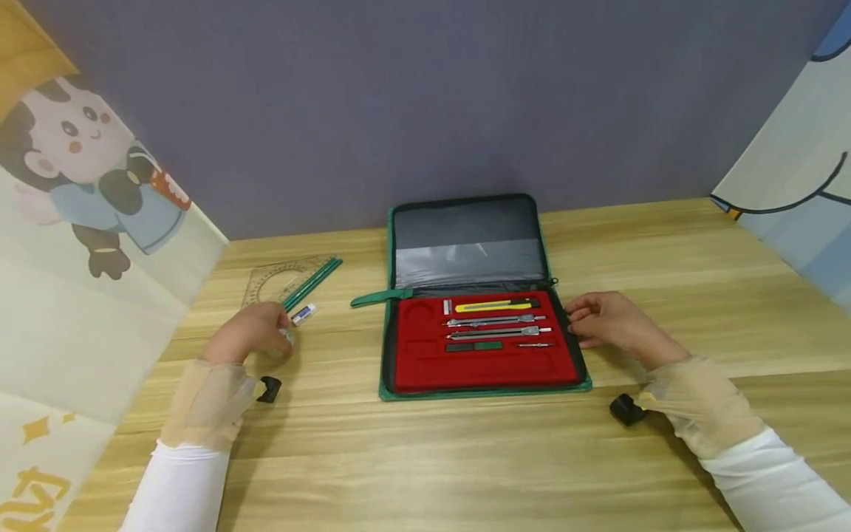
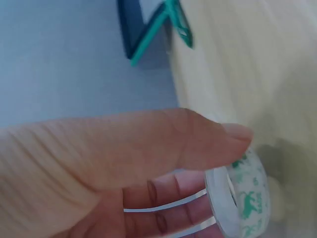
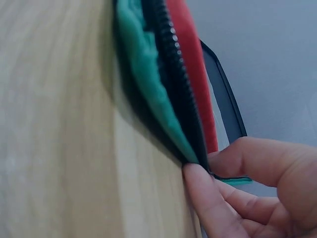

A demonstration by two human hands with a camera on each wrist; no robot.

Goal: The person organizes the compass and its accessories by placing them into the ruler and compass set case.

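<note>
My left hand point(image 1: 249, 332) pinches a roll of clear tape point(image 2: 253, 198) with green print, thumb on its near edge and fingers behind. It is low over the table at the left. An open green zip case point(image 1: 485, 393) lies in the middle, its red tray point(image 1: 479, 367) facing up and its dark lid point(image 1: 468, 225) leaning back. At the case's right side my right hand point(image 1: 612, 325) pinches the zippered edge point(image 3: 190, 134) between thumb and fingers. The tray holds a yellow utility knife point(image 1: 492, 306), two metal compasses point(image 1: 499, 334) and several small pieces, beside bare recesses.
At the left lie a clear protractor set square point(image 1: 266, 279), green pencils point(image 1: 312, 284) and a small white-and-blue eraser point(image 1: 303, 315). A green strap point(image 1: 372, 298) sticks out from the case's left. A grey wall point(image 1: 452, 103) rises behind the table.
</note>
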